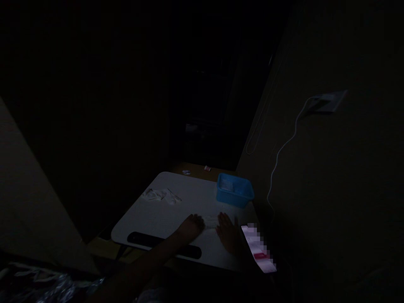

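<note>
Firstly, one blue basket [232,199], open-topped, at the far right corner of the white table [197,195]; contents: a pale item [226,185] at its left end, too dim to identify. Nearer, one pale flat piece [211,222] on the tabletop, between the hands. Left hand [192,227]: fingers bent at the piece's left end, grip impossible to tell. Right hand [227,234]: open, fingers extended at its right end.
</note>
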The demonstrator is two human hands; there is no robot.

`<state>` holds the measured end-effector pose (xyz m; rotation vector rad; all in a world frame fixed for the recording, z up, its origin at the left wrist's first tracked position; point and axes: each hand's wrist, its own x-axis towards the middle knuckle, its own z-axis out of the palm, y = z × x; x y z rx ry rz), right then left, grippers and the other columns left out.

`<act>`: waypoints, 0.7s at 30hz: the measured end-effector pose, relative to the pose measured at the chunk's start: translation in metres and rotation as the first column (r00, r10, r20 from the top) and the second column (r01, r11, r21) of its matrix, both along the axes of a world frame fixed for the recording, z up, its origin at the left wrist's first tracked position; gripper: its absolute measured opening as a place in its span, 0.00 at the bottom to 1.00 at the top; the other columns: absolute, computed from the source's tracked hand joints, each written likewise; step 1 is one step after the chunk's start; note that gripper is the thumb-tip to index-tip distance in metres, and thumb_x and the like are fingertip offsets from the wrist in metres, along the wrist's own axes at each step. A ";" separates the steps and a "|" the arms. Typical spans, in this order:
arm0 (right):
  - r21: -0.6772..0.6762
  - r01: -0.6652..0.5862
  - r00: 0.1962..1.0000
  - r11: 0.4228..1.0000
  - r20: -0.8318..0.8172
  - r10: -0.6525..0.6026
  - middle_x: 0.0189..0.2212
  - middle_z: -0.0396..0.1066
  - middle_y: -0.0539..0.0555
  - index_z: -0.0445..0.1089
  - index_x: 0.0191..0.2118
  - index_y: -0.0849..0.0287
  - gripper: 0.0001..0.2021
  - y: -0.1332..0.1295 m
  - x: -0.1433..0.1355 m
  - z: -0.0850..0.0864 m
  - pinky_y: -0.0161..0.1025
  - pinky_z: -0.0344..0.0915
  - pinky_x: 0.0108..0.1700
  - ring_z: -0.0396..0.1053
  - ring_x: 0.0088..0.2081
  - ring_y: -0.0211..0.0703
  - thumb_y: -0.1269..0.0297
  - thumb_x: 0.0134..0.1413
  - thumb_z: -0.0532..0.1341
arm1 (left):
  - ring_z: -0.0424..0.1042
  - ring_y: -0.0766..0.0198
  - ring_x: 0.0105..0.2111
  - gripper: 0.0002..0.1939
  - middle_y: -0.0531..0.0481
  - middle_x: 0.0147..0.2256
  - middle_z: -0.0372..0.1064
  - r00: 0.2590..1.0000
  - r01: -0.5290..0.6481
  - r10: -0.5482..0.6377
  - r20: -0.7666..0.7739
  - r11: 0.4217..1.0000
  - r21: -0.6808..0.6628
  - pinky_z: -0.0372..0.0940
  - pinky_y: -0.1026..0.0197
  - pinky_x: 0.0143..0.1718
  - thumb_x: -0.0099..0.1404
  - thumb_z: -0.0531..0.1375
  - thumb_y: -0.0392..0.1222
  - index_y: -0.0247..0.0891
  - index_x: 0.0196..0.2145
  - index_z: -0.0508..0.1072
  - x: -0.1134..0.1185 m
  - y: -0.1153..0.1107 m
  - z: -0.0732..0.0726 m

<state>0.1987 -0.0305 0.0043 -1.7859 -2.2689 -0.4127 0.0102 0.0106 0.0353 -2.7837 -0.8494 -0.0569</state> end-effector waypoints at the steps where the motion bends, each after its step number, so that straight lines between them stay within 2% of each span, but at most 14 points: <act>1: 0.009 0.052 0.999 0.999 -0.005 -0.052 0.55 0.54 0.60 0.55 0.54 0.62 0.22 0.001 0.003 0.001 0.60 0.36 0.55 0.49 0.56 0.50 0.59 0.59 0.40 | 0.64 0.56 0.43 0.11 0.42 0.40 0.67 1.000 0.014 -0.014 0.004 1.000 0.013 0.58 0.54 0.40 0.60 0.48 0.28 0.33 0.38 0.67 0.000 0.001 0.000; 3: 0.024 0.062 0.998 0.998 -0.001 -0.062 0.55 0.53 0.61 0.55 0.54 0.63 0.23 0.002 0.001 0.003 0.59 0.36 0.55 0.48 0.57 0.51 0.58 0.59 0.40 | 0.64 0.56 0.43 0.11 0.43 0.40 0.67 0.999 0.035 -0.035 0.006 0.999 0.040 0.58 0.54 0.40 0.61 0.48 0.28 0.34 0.38 0.66 0.001 0.002 0.000; 8: 0.000 -0.197 0.980 0.980 0.034 0.197 0.56 0.52 0.54 0.49 0.57 0.57 0.22 -0.004 -0.021 0.004 0.52 0.33 0.58 0.46 0.58 0.42 0.58 0.60 0.39 | 0.65 0.56 0.42 0.09 0.41 0.38 0.68 0.998 0.069 -0.069 0.003 0.995 0.066 0.58 0.54 0.39 0.61 0.49 0.31 0.32 0.38 0.66 0.002 0.003 -0.001; 10: -0.004 -0.219 0.975 0.976 0.034 0.219 0.56 0.52 0.54 0.48 0.57 0.58 0.22 -0.007 -0.024 0.003 0.51 0.32 0.58 0.47 0.58 0.41 0.58 0.60 0.39 | 0.64 0.56 0.44 0.09 0.40 0.41 0.67 0.994 0.095 -0.099 0.042 0.991 0.089 0.57 0.54 0.42 0.62 0.50 0.31 0.33 0.40 0.66 -0.001 0.004 -0.004; 13: 0.018 -0.232 0.972 0.973 0.053 0.230 0.56 0.52 0.54 0.48 0.57 0.58 0.22 -0.008 -0.016 -0.001 0.50 0.31 0.58 0.47 0.58 0.41 0.58 0.60 0.40 | 0.61 0.59 0.47 0.10 0.43 0.44 0.65 0.972 0.193 -0.207 0.109 0.974 0.121 0.55 0.56 0.46 0.62 0.50 0.32 0.36 0.41 0.65 -0.003 0.006 -0.010; 17: 0.076 -0.189 0.980 0.979 0.084 0.183 0.55 0.54 0.55 0.51 0.56 0.57 0.21 0.001 0.009 -0.009 0.51 0.32 0.58 0.48 0.57 0.42 0.60 0.59 0.41 | 0.65 0.65 0.42 0.08 0.47 0.38 0.69 0.938 0.297 -0.322 0.129 0.937 0.182 0.53 0.58 0.48 0.62 0.50 0.30 0.35 0.36 0.66 0.000 0.008 -0.021; 21: 0.140 0.046 0.998 0.989 0.029 -0.051 0.53 0.59 0.58 0.57 0.53 0.59 0.20 0.011 0.029 -0.014 0.57 0.34 0.56 0.54 0.54 0.48 0.59 0.59 0.43 | 0.66 0.64 0.39 0.06 0.47 0.35 0.69 0.925 0.318 -0.360 0.122 0.909 0.270 0.54 0.57 0.48 0.61 0.51 0.29 0.33 0.35 0.66 0.000 0.005 -0.027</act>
